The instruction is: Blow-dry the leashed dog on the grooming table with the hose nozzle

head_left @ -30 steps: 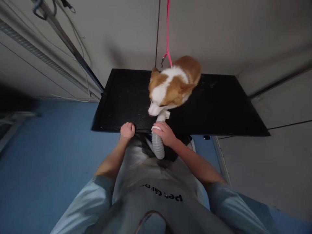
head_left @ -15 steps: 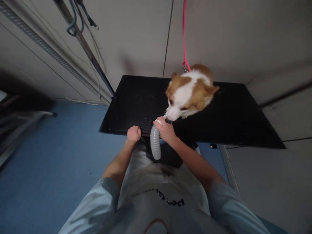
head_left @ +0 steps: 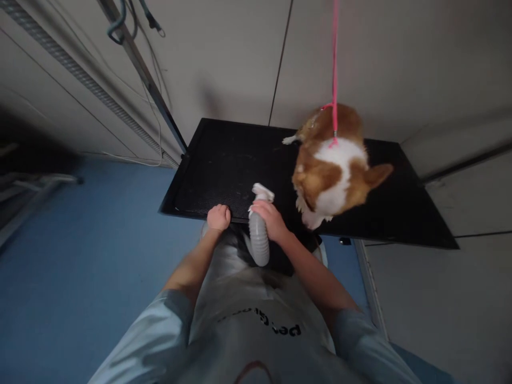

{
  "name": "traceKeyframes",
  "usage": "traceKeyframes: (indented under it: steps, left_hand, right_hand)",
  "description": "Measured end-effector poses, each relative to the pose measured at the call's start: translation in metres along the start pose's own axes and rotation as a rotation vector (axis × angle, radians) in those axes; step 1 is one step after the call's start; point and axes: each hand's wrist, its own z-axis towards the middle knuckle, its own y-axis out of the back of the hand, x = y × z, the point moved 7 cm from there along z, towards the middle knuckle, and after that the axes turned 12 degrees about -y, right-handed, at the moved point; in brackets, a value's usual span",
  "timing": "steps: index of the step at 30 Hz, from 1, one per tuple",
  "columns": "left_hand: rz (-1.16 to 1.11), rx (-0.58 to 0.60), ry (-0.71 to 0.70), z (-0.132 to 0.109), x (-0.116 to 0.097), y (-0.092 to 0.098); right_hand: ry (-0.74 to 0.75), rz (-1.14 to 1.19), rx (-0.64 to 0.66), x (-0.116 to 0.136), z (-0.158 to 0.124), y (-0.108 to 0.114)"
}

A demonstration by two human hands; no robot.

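My right hand [head_left: 270,217] is wrapped round a grey ribbed hose with a white nozzle [head_left: 263,192], held over the front edge of the black grooming table [head_left: 236,154]. The hose [head_left: 259,240] bends down toward my apron. Closed over the table's front edge, my left hand [head_left: 219,217] sits left of the hose; its fingertips are hidden. A brown and white dog [head_left: 340,170] is on the table to the right of my right hand, apart from it, its head lowered toward the front edge. A pink lead [head_left: 335,64] runs up from its neck.
A metal post [head_left: 140,66] rises at the table's back left corner, with blue loops [head_left: 117,26] hanging on it. A long ribbed hose [head_left: 80,72] and thin cables run along the wall. A blurred metal frame [head_left: 36,197] stands on the blue floor at left.
The dog has drawn its snout away from my right hand and shifted right, lowering its head. The nozzle now shows in full. My left hand has stayed at the table edge.
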Motion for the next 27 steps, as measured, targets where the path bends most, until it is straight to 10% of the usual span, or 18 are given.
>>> traceKeyframes:
  steps: [5,8,11,17,22,27]
  left_hand:
    - [-0.01,-0.004,-0.002,0.0,-0.003,0.003]
    - [-0.021,-0.013,-0.001,0.0,-0.005,0.002]
    - [-0.052,-0.012,-0.025,0.002,-0.004,0.001]
    - [-0.09,-0.161,-0.058,0.004,0.023,0.011]
    - [-0.056,-0.265,-0.089,-0.002,0.037,0.005]
    - [-0.053,-0.318,-0.158,-0.012,0.033,-0.001]
  right_hand:
    - [-0.008,0.237,-0.101,0.027,0.006,-0.003]
    - [0.055,0.184,0.084,0.025,0.0,-0.007]
    - [0.046,0.039,0.19,-0.011,0.019,-0.003]
    - [-0.282,-0.183,-0.092,-0.122,0.114,0.045]
    - [-0.168,-0.217,0.069,-0.152,0.152,0.052]
    - [-0.286,-0.226,-0.051,-0.19,0.202,0.067]
